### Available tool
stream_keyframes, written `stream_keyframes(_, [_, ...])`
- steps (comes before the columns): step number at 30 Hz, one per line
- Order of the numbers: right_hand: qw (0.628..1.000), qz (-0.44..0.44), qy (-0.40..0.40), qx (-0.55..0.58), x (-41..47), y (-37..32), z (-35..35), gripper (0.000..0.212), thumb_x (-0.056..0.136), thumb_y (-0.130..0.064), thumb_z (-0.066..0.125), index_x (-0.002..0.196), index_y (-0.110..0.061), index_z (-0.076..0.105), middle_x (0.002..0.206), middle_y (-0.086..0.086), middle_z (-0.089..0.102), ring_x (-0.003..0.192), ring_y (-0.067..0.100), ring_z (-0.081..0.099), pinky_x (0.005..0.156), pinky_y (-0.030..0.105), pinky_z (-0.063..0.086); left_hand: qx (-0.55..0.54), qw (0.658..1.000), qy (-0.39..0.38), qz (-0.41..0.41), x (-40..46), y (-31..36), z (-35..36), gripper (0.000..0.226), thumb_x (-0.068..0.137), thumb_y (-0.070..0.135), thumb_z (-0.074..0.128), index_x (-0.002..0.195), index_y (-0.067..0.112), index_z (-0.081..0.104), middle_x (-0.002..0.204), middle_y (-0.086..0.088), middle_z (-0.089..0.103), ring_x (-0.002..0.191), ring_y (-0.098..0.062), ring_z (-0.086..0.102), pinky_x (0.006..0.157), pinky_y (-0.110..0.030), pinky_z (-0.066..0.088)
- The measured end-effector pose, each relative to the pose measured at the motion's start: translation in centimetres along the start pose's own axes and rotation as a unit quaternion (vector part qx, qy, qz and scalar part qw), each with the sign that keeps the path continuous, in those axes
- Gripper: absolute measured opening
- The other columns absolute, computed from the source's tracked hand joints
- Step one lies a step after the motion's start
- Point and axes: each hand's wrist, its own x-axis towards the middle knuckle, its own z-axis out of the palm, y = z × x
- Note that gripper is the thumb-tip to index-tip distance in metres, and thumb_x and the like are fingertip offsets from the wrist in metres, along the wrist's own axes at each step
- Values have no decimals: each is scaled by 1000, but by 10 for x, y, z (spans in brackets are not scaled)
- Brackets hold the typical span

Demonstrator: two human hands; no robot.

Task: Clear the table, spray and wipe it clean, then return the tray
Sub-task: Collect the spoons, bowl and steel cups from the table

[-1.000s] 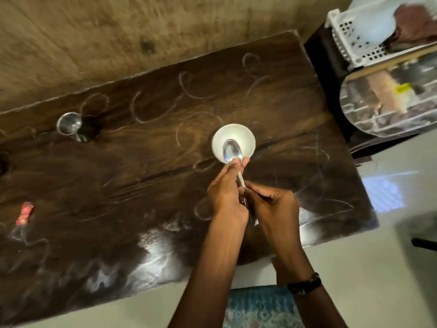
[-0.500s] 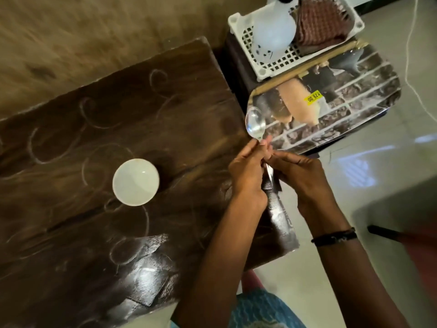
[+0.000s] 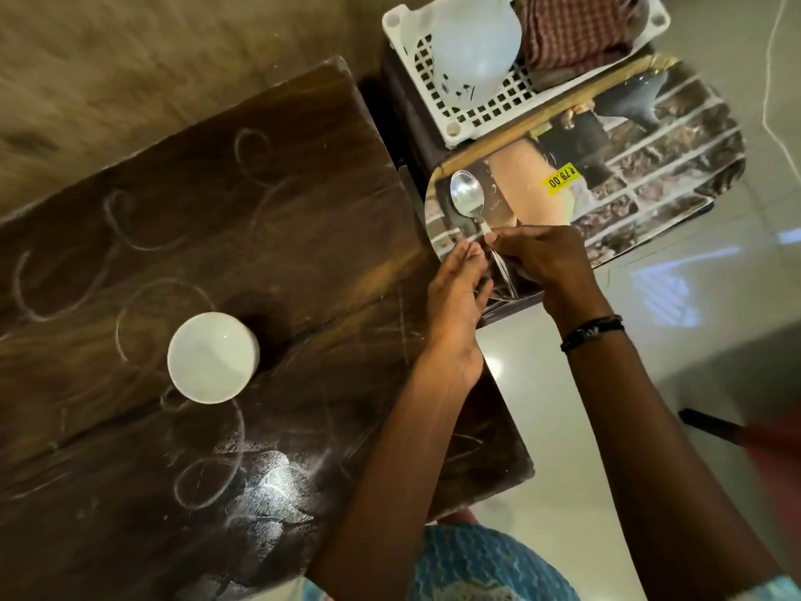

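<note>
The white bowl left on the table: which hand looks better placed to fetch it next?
Probably the left hand: it lies nearer the white bowl and touches the spoon only lightly. The right hand pinches the spoon's handle over the tray.

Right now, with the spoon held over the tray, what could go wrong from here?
1. The spoon is only pinched at its thin handle by the right hand; it could slip and clatter onto the glossy tray.
2. The tray overhangs its dark stand, so added weight near the edge might tip it.
3. The white bowl remains on the table; spraying before removing it would wet it.
</note>
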Motion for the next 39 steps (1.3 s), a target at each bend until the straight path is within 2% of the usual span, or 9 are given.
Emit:
stream_keyframes(6, [998, -44, 43, -34, 5, 5, 12, 5, 74, -24, 80, 77, -22, 77, 75, -3, 73, 76, 17, 69, 87, 45, 56, -22, 1000, 12, 4, 3, -2, -11, 35, 94, 12, 51, 129, 11, 54, 130, -7, 59, 116, -14, 57, 97, -28, 46])
stream_keyframes(11, [990, -77, 92, -69, 2, 6, 21, 15, 76, -28, 79, 86, -17, 78, 81, -4, 74, 79, 10, 69, 85, 32, 55, -18, 1000, 6, 11, -1, -3, -20, 34, 93, 14, 53, 127, 13, 55, 130, -5, 60, 118, -14, 57, 101, -29, 45])
stream_keyframes(15, [988, -106, 101, -44, -3, 7, 25, 18, 78, -24, 78, 92, -13, 77, 78, -5, 72, 61, -10, 61, 68, 7, 47, -15, 1000, -3, 19, -5, -2, -31, 36, 93, 15, 53, 129, 14, 53, 131, -3, 60, 121, -14, 55, 105, -31, 43])
stream_keyframes(17, [988, -107, 105, -30, -5, 10, 26, 19, 80, -28, 77, 94, -14, 76, 78, -5, 71, 60, -12, 59, 63, 2, 43, -18, 1000, -5, 22, -8, -1, -39, 37, 94, 15, 52, 130, 14, 52, 132, -4, 59, 122, -14, 54, 105, -31, 43])
stream_keyframes(22, [971, -197, 134, -28, -26, 22, 30, 21, 88, -19, 67, 108, -12, 72, 107, 0, 70, 100, 10, 64, 88, 17, 50, -24, 999, -9, 35, -20, 2, -67, 37, 97, 18, 47, 134, 14, 49, 133, -3, 58, 123, -14, 54, 103, -31, 44])
stream_keyframes(25, [949, -281, 137, -44, -67, 31, 37, 19, 92, -16, 62, 109, -11, 70, 109, 0, 66, 102, 11, 61, 88, 20, 49, -10, 998, -5, 60, -31, 5, -90, 35, 97, 20, 46, 132, 15, 51, 132, -2, 59, 122, -13, 55, 101, -30, 45])
stream_keyframes(30, [946, -310, 15, -93, -142, 51, 76, 18, 95, -13, 60, 110, -14, 70, 110, -2, 67, 107, 13, 61, 96, 40, 50, 14, 991, 31, 129, -53, 16, -152, 35, 96, 14, 48, 131, 11, 52, 128, -3, 62, 118, -11, 58, 100, -29, 45])
stream_keyframes(34, [939, -327, -45, -95, -180, 61, 132, 18, 94, -13, 60, 108, -18, 71, 107, -7, 67, 105, 11, 62, 92, 43, 51, 74, 973, 98, 195, -59, 25, -217, 31, 97, 14, 48, 127, 16, 56, 128, 0, 62, 118, -7, 56, 103, -29, 44])
stream_keyframes(39, [939, -328, -48, -97, -188, 65, 196, 21, 94, -12, 61, 113, -12, 70, 109, -1, 66, 100, 12, 64, 89, 35, 54, 81, 950, 183, 240, -53, 39, -281, 28, 94, 3, 52, 119, 12, 60, 120, -2, 63, 115, -11, 57, 101, -37, 47])
